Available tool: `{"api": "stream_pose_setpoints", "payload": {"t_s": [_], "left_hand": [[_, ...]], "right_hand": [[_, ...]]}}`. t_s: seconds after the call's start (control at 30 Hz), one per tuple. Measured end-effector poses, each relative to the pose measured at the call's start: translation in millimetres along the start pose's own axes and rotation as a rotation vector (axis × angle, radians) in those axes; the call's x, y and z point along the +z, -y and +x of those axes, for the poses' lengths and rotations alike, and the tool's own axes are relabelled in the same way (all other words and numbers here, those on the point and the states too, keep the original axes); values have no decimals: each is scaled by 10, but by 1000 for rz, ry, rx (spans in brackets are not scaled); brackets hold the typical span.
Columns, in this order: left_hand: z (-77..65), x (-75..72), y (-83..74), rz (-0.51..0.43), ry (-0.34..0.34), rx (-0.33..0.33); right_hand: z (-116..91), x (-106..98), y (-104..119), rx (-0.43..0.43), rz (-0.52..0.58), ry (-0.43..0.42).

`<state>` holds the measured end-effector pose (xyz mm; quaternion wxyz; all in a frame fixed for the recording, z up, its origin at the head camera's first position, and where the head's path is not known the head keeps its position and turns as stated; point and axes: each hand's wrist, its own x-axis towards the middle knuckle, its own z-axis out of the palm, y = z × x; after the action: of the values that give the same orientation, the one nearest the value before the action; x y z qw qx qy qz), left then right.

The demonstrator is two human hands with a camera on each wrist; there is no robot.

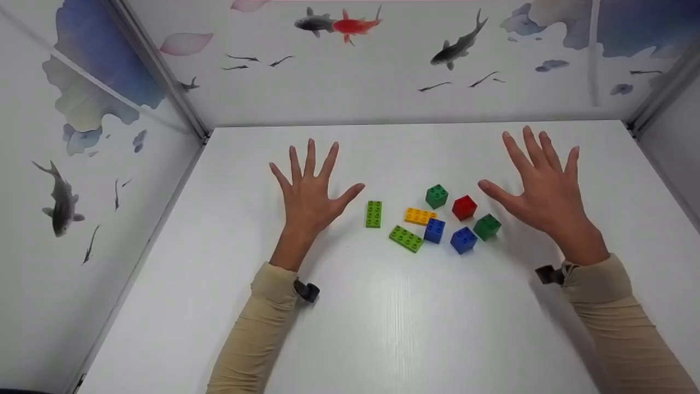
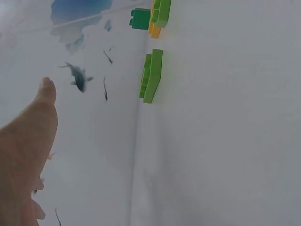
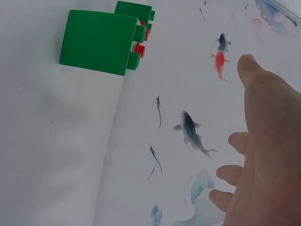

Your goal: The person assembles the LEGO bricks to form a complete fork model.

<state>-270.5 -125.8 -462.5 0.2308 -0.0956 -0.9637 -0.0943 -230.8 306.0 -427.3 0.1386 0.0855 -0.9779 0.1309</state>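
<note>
My left hand (image 1: 309, 202) is spread with straight fingers and holds nothing. Nearest to it is an upright-lying lime green brick (image 1: 373, 214), just right of the thumb. On the other side my right hand (image 1: 547, 191) is spread too, holding nothing. Its thumb points toward a red brick (image 1: 465, 208) and a dark green brick (image 1: 487, 227). Between the hands also lie another dark green brick (image 1: 437, 196), a flat yellow brick (image 1: 420, 216), a second lime green brick (image 1: 406, 239) and two blue bricks (image 1: 434, 231). In the right wrist view a green brick (image 3: 96, 42) partly hides the red one.
The white table (image 1: 361, 328) is bounded by a back wall (image 1: 383, 98) and a left wall (image 1: 33, 306), both printed with fish. Black wrist-camera mounts (image 1: 307, 291) sit at both cuffs. Metal posts stand at the back corners.
</note>
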Motion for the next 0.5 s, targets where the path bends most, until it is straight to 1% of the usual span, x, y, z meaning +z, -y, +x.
{"api": "stream_pose_setpoints", "payload": {"t_s": [0.2,0.27,0.37,0.5], "left_hand": [[5,5,-30,-14,-10,12],[4,0,-51,-46,-7,20],[-5,-16,-100,-118,0,50],[-32,-45,-201,-208,31,100]], "right_hand": [[11,20,66,-46,68,-79],[5,36,82,-66,104,-108],[-24,61,108,-95,154,-135],[-99,75,158,-124,195,-118]]}}
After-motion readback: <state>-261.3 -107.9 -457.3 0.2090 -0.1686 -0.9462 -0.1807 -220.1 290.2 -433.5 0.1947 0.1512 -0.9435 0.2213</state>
